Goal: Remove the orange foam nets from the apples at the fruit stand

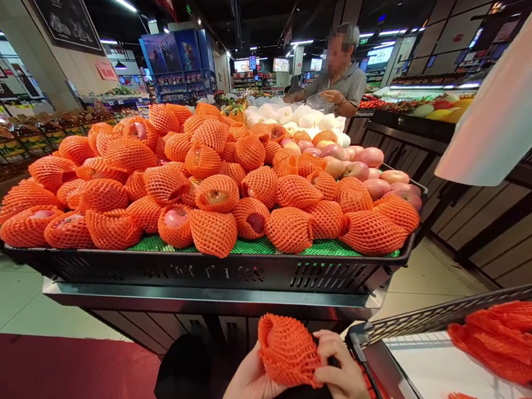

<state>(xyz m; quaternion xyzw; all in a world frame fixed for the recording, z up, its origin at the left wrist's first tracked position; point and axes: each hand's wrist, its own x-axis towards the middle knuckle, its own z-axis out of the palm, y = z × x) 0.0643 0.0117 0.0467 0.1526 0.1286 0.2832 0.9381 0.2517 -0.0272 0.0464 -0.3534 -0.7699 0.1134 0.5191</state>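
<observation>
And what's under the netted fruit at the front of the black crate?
Green mesh matting shows between the netted fruit and the crate front; the pile hides the rest.

Beyond the gripped net sleeve [288,353], a crate [216,273] holds netted fruit [218,193], bare fruit [369,156] at its far right; right of the grip, a container [446,308] holds nets [498,338].

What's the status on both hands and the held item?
Left hand supporting, right hand gripping bulging orange foam-net sleeve; contents unclear. Black mesh-sided cart close by right hand; nothing visibly blocking.
</observation>
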